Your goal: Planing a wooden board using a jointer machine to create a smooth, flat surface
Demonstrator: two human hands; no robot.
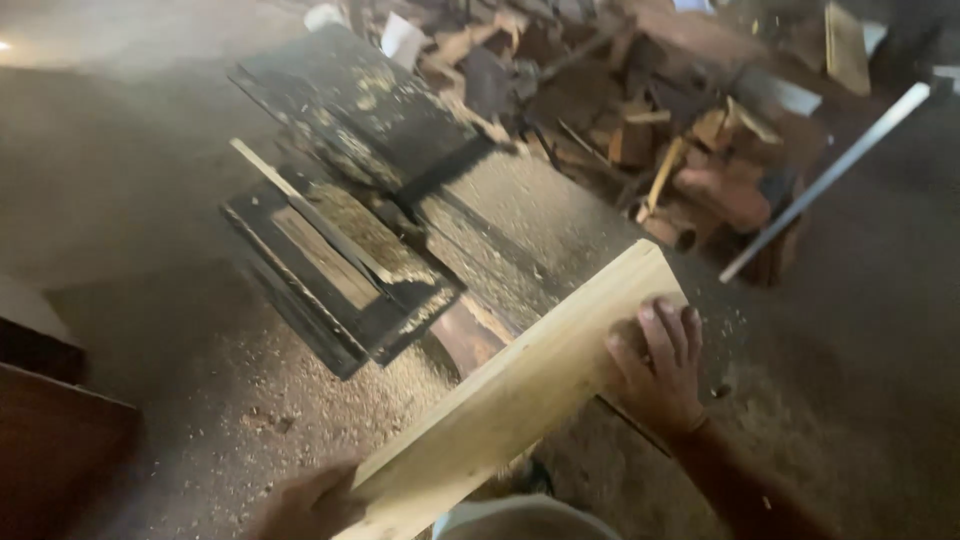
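Observation:
A pale wooden plank [520, 390] lies slanted across a dark, sawdust-covered machine table [500, 235], its far end up to the right. My right hand [660, 365] rests flat on the plank's far end with fingers spread over its edge. My left hand [305, 505] grips the plank's near end at the bottom of the view; only part of that hand shows.
A dark slatted frame [335, 265] with a thin wooden strip sits left of the machine. Behind it lies a pile of scrap wood offcuts [640, 110]. A light metal bar [830, 175] leans at right. Sawdust covers the floor [240, 400].

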